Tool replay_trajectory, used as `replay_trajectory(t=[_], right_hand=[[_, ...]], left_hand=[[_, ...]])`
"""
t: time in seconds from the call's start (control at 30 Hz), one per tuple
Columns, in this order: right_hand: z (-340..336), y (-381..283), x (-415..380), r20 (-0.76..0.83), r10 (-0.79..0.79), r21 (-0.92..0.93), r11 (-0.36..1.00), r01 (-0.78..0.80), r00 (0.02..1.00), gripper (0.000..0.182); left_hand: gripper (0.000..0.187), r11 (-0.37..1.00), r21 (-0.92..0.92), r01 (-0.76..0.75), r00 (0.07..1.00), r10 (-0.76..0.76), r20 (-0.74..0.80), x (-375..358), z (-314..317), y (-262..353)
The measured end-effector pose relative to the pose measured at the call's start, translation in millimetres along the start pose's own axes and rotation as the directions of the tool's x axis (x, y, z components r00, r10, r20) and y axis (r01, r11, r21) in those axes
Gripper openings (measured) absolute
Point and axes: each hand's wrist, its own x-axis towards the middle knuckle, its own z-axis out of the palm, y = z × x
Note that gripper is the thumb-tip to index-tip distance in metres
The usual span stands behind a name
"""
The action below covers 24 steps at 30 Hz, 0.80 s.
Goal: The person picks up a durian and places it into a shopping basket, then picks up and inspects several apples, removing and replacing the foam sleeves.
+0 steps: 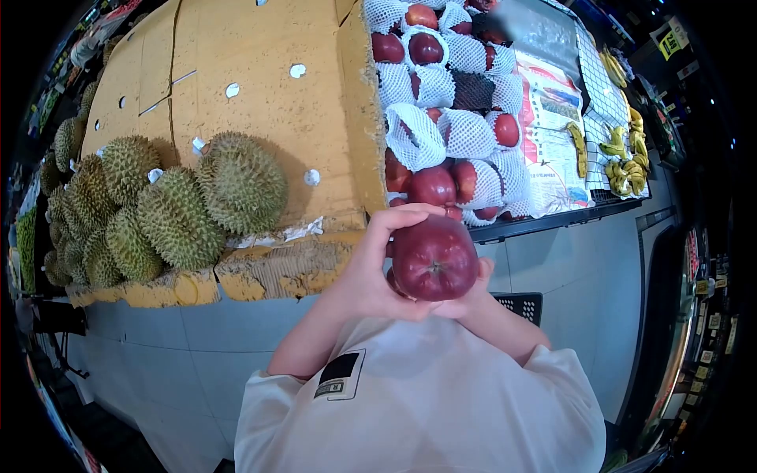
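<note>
A large dark red apple [435, 260] is held up close to my chest, its dimpled end facing me. My left hand [369, 272] is closed round its left side, with the fingers curled over the top and the thumb below. From the lower right, my right hand [471, 298] cups the same apple; most of its fingers are hidden behind the fruit. Just beyond it lie more red apples, one of them a bare apple [432, 187] at the near end of the display. Many others sit in white foam nets [413, 137].
Spiky durians [180, 217] are heaped on a worn cardboard-covered stand [252, 94] at the left. Right of the apples are printed paper [552, 130] and several bananas [628, 169]. A dark perforated stool or crate [520, 306] stands on the tiled floor [568, 272].
</note>
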Motion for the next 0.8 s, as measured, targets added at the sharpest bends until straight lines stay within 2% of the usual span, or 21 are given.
replay_trajectory(t=[0.07, 0.1, 0.17, 0.23, 0.27, 0.33, 0.37, 0.43, 0.47, 0.53, 0.57, 0.63, 0.67, 0.7, 0.77, 0.8], right_hand=[[1, 4, 2, -0.016, -0.024, -0.146, 0.989, 0.022, 1.0, 0.103], [2, 6, 2, -0.019, -0.022, -0.145, 0.989, 0.019, 1.0, 0.103], [5, 12, 1, -0.157, -0.071, -0.197, 0.98, 0.039, 0.985, 0.104], [5, 13, -1, -0.194, -0.05, -0.179, 0.984, 0.015, 0.98, 0.105], [5, 12, 0, -0.223, -0.026, -0.162, 0.987, -0.011, 0.974, 0.106], [10, 12, 1, -0.273, -0.037, -0.19, 0.982, -0.016, 0.961, 0.106], [11, 11, 0, -0.323, -0.049, -0.21, 0.978, -0.021, 0.945, 0.106], [14, 9, -2, -0.32, -0.044, -0.205, 0.978, -0.024, 0.947, 0.103], [16, 8, -2, -0.304, -0.044, -0.196, 0.98, -0.017, 0.952, 0.1], [21, 4, 0, -0.303, -0.051, -0.222, 0.975, -0.018, 0.952, 0.094], [22, 2, 2, -0.296, -0.066, -0.253, 0.967, -0.011, 0.953, 0.088], [9, -5, 0, -0.218, -0.009, -0.257, 0.965, -0.049, 0.976, 0.083], [2, -10, -3, -0.146, 0.046, -0.271, 0.959, -0.085, 0.988, 0.077], [-3, -14, -5, -0.133, 0.046, -0.262, 0.962, -0.08, 0.99, 0.077], [-8, -20, -6, 0.047, -0.053, -0.636, 0.769, 0.07, 0.998, 0.065], [-6, -22, -8, 0.094, -0.097, -0.665, 0.735, 0.134, 0.991, 0.053]], left_hand=[[0.096, 1.0, -0.002, 0.008, 1.0, -0.008, -0.018, -4, -3, 0], [0.096, 1.0, 0.0, 0.007, 1.0, -0.007, -0.027, -5, -4, 0], [0.097, 1.0, -0.004, 0.008, 0.999, -0.008, -0.036, -8, -4, -1], [0.094, 0.994, -0.023, 0.107, 0.991, -0.109, -0.079, -13, -3, -1], [0.094, 0.994, -0.026, 0.103, 0.991, -0.105, -0.082, -14, -5, -2], [0.094, 0.982, 0.097, 0.163, 0.985, -0.157, -0.074, -15, -9, -5], [0.094, 0.983, 0.087, 0.163, 0.984, -0.156, -0.082, -14, -11, -6], [0.102, 0.946, 0.321, 0.054, 0.998, -0.065, 0.022, -10, -16, -8], [0.102, 0.946, 0.319, 0.06, 0.997, -0.069, 0.016, -12, -15, -11], [0.104, 0.986, 0.149, 0.072, 0.993, -0.057, -0.101, -15, -8, -20], [0.104, 0.985, 0.157, 0.075, 0.993, -0.06, -0.1, -16, -3, -22], [0.096, 0.959, -0.271, 0.084, 0.927, -0.175, -0.332, -16, 8, -25], [0.095, 0.942, -0.33, 0.067, 0.904, -0.198, -0.38, -16, 10, -28], [0.095, 0.945, -0.317, 0.074, 0.905, -0.197, -0.376, -18, 9, -32], [0.113, 0.65, -0.701, 0.293, 0.856, -0.505, -0.11, -21, 3, -34], [0.115, 0.625, -0.734, 0.264, 0.874, -0.477, -0.091, -17, 6, -35]])
